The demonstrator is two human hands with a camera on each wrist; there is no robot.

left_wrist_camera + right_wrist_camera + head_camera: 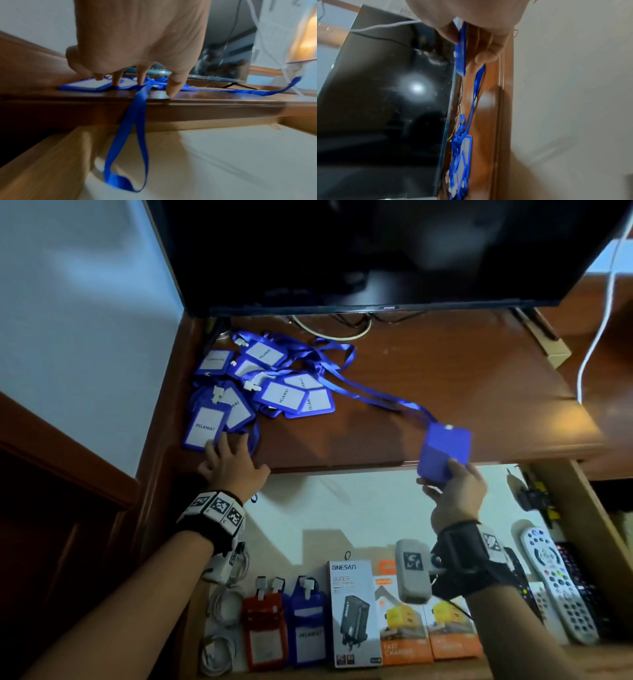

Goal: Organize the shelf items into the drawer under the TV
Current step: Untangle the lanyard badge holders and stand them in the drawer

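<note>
Held badge point(445, 453): right hand point(455, 497) pinches its lower end above the shelf point(445, 378) edge, long axis tilted upward, lanyard point(370, 393) trailing left to the badge pile point(260, 385).
Left hand point(231, 465): fingers spread, pressing that pile.
Drawer point(359, 508): open; holds boxed chargers point(356, 611), badges, cables, remotes point(556, 580).

The TV point(342, 251) is cut off above; far badges point(212, 360) (small print) read illegibly.

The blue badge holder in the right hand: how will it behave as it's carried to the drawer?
The blue badge holder looks thin, probably light and slightly bendy. Its lanyard is floppy and runs into the pile, so it may drag others along.
</note>
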